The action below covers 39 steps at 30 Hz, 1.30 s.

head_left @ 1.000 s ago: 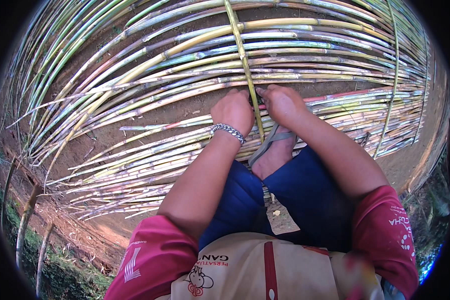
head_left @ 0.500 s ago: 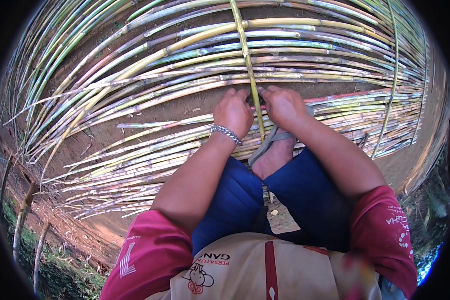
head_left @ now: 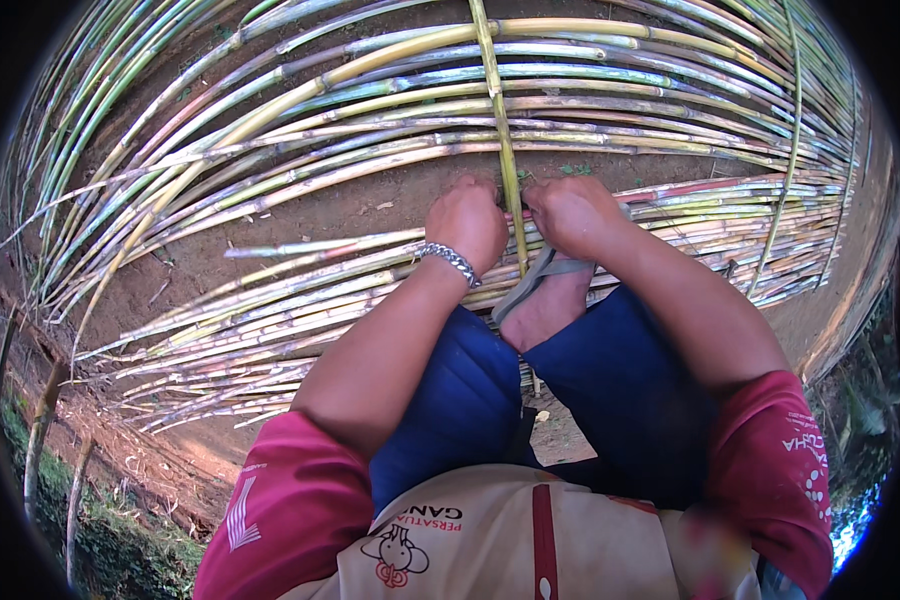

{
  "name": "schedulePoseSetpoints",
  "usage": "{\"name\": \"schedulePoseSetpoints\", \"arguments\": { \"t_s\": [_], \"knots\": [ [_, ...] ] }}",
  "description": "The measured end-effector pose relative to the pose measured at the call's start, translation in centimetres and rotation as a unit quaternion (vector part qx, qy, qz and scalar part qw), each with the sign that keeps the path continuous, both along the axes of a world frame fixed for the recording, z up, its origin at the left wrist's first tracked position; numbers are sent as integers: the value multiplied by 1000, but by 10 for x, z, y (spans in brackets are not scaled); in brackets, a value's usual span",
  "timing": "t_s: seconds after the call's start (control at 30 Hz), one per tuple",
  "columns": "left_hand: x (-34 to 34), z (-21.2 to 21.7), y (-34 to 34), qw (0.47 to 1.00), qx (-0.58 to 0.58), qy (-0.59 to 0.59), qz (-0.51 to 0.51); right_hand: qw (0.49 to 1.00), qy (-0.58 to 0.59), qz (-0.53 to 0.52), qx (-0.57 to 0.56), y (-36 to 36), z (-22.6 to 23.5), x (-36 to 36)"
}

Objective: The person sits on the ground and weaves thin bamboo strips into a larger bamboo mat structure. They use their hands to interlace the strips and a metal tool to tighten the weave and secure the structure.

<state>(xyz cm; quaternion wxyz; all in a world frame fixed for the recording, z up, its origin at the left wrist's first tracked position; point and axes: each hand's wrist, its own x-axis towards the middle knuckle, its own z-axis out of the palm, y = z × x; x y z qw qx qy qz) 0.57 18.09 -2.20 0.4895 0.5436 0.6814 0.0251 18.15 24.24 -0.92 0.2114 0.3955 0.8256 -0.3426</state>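
Long jointed cane stalks, yellow, green and purplish, lie in rows on brown soil. My left hand (head_left: 467, 222) and my right hand (head_left: 573, 217) are both closed at the upper edge of the nearer row. A reddish-tinged cane stalk (head_left: 345, 244) runs across under them, and their curled fingers grip it. Between the two hands passes a yellow-green crosswise stalk (head_left: 507, 160), lying at right angles to the others. My fingertips are mostly hidden behind my knuckles. Just below the right hand, my sandalled foot (head_left: 550, 300) rests by the nearer row.
A farther row of stalks (head_left: 400, 160) arches across the top, with a strip of bare soil below it. Another thin crosswise stalk (head_left: 792, 130) lies at the right. Upright wooden stakes (head_left: 40, 440) and green plants (head_left: 120, 540) border the left side.
Both hands stay closed at nearly the same spot, shifted slightly together. The farther stalks appear a little higher in view. Nothing has been let go.
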Motion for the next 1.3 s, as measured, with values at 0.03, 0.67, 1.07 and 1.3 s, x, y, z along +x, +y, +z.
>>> {"name": "schedulePoseSetpoints", "arguments": {
  "t_s": [0.03, 0.67, 1.07, 1.3],
  "knots": [
    [0, -1, -5, 1000, -9, -6, -18, 1000, 7, 4, -5, -3, 1, 2],
    [-5, -22, -34, 979, 201, -4, -30, 996, -63, -50, -32, -5, 15, 1],
    [-3, -33, -42, 946, 324, -11, -22, 998, -57, -24, 5, -26, 23, -1],
    [4, -31, -39, 961, 271, 53, -9, 995, -37, -88, -1, -19, 10, 0]
  ]
}}
